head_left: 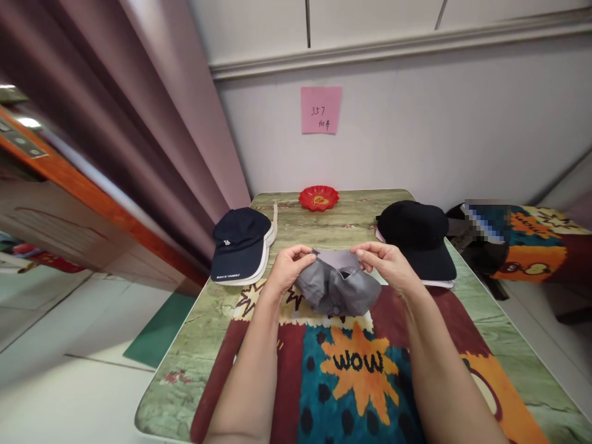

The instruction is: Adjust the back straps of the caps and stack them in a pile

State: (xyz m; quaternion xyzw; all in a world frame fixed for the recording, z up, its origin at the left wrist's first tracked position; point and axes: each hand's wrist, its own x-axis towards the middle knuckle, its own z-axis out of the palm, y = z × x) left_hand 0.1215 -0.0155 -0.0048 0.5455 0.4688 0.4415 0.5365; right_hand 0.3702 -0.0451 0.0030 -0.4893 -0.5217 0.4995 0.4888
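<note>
Between my two hands a grey cap (pixel 335 290) is held over the patterned mat, its crown sagging downward and a paler inner side showing at the top. My left hand (pixel 290 266) pinches its left edge with thumb and fingers. At the right edge, my right hand (pixel 383 262) pinches the cap near an opening. To the left lies a navy cap (pixel 243 240) with a white cap (pixel 266 259) partly hidden under it. Over on the right sits a black cap (pixel 414 231), with pale edges of other headwear showing beneath.
A red scalloped dish (pixel 319 198) stands at the table's back. The colourful mat (pixel 319 394) covers the front of the wooden-patterned table (pixel 171 364). A pink note (pixel 321 110) is on the wall. A curtain (pixel 185 111) hangs left; another patterned cloth (pixel 531 253) is at right.
</note>
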